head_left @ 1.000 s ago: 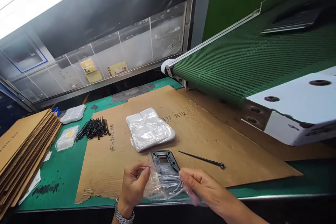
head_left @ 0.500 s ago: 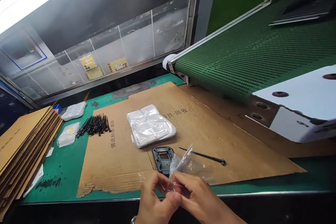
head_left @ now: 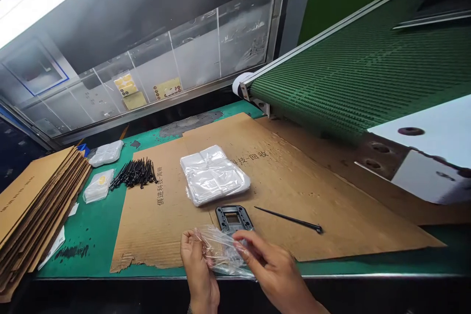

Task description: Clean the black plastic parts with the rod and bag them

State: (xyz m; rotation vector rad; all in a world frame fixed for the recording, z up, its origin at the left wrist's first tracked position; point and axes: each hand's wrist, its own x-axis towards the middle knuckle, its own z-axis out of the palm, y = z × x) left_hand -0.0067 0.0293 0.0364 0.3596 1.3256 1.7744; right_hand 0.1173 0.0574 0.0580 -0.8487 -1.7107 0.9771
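Observation:
A crumpled transparent plastic bag (head_left: pixel 221 252) stretches between my hands, just above the front of the flattened cardboard sheet (head_left: pixel 162 221). My left hand (head_left: pixel 196 260) pinches the bag's left side between thumb and fingers. My right hand (head_left: pixel 268 265) grips its right side. Just beyond the bag, a black plastic frame part (head_left: pixel 234 218) with a rectangular opening lies on the cardboard, its near edge hidden behind the bag and my right fingers. A single black cable tie (head_left: pixel 290 220) lies to the right, and a stack of flat transparent bags (head_left: pixel 214 175) lies further ahead.
A bundle of black cable ties (head_left: pixel 134 174) and small white-filled bags (head_left: pixel 98 186) lie on the green bench mat (head_left: pixel 79 260), left of the sheet. Stacked cardboard sheets (head_left: pixel 33 206) stand at the far left. A green conveyor belt (head_left: pixel 353 68) runs overhead at the right.
The black frame now lies apart from the bag on the cardboard. My hands have drawn apart, spreading the bag between them, and the view has shifted slightly.

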